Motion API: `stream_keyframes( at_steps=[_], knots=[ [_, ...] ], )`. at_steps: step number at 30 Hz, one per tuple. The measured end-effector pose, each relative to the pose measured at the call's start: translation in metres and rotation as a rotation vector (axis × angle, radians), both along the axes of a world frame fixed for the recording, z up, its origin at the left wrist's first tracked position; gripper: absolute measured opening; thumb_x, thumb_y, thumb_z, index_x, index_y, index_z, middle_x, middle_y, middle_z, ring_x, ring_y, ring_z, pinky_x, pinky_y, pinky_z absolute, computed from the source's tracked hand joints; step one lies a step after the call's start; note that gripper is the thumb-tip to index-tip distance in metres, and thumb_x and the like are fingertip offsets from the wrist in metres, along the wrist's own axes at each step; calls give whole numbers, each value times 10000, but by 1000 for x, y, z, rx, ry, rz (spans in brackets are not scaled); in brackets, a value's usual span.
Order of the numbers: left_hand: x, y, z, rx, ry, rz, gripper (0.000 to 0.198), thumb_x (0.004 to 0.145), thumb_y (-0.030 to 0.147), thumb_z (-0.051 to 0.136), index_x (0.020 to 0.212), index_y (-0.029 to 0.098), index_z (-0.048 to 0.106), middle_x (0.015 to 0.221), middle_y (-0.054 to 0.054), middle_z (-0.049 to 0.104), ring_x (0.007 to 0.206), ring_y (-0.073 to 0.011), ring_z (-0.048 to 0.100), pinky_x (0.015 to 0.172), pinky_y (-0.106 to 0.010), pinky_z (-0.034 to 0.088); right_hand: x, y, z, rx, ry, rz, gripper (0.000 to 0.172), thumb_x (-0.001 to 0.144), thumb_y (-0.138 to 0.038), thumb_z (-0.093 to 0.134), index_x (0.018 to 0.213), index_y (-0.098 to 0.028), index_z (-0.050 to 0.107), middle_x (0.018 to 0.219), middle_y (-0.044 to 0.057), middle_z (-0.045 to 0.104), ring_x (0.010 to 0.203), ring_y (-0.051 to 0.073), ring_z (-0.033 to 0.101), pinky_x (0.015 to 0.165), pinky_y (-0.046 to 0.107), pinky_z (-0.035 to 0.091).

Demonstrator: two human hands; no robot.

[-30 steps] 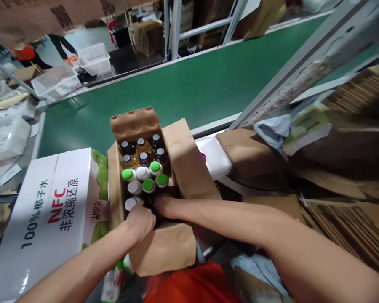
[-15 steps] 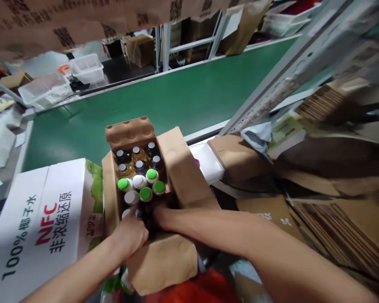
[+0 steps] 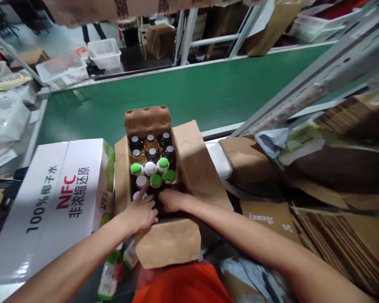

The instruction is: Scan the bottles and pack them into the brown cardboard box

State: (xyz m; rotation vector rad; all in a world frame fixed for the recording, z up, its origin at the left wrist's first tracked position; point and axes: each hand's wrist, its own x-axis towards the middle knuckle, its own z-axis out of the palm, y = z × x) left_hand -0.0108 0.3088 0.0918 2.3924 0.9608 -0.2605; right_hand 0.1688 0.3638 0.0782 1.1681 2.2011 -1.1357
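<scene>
An open cardboard box (image 3: 185,147) holds rows of upright bottles. Dark and amber bottles with grey caps (image 3: 152,153) fill the far end; bottles with green caps (image 3: 156,181) or white caps (image 3: 150,169) stand nearer. My left hand (image 3: 142,213) rests at the near left of the box. Its fingers are spread, and the index finger touches a white-capped bottle (image 3: 139,195) in the nearest row. Beside it, my right hand (image 3: 171,199) reaches down into the near right part of the box. Its fingertips are hidden in shadow, so whether they grip anything does not show.
Left of the box stands a white carton (image 3: 63,181) with printed lettering. Green-capped bottles (image 3: 109,275) lie below it. A green conveyor belt (image 3: 189,90) runs behind. On the right are a metal post (image 3: 290,90), brown paper and stacked flat cardboard (image 3: 331,244).
The view has shifted, placing the box slightly higher and farther right. My left fingers have spread out more, and my right hand shows more at the box's near end.
</scene>
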Motion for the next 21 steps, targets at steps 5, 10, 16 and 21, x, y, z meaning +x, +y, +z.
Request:
stream_keyframes(
  at_steps=[5, 10, 16, 21],
  knots=[
    [-36, -56, 38, 306, -629, 620, 314, 1090, 218, 450, 1269, 221, 709, 1275, -68, 776, 1286, -186, 660, 1216, -387, 466, 5, -17, 12, -250, 217, -215, 498, 1079, -563, 622, 982, -107, 799, 823, 47, 735, 670, 159, 592, 548, 262, 374],
    [-48, -204, -8, 313, -666, 1390, 267, 1082, 333, 497, 1166, 304, 749, 1183, -50, 804, 1182, -226, 722, 1082, -384, 579, -28, -35, 5, -384, 193, -458, 588, 962, -635, 758, 1214, -104, 744, 1220, 139, 754, 962, 252, 703, 749, 292, 542],
    [-61, -305, -123, 237, -240, 1489, 438, 1041, 441, 475, 1261, 163, 732, 1369, -206, 713, 1327, -348, 655, 1164, -512, 535, -29, -47, -18, -393, 267, -519, 548, 936, -602, 779, 1197, -124, 716, 1297, 160, 738, 1125, 313, 697, 829, 321, 585],
    [-62, -280, -152, 130, 283, 1355, 688, 1043, 457, 468, 1555, -1, 506, 1523, -318, 594, 1314, -452, 637, 1058, -597, 559, -32, -39, -14, -299, 288, -392, 483, 953, -614, 740, 1036, -138, 745, 1054, 111, 785, 892, 270, 708, 700, 307, 571]
  ],
)
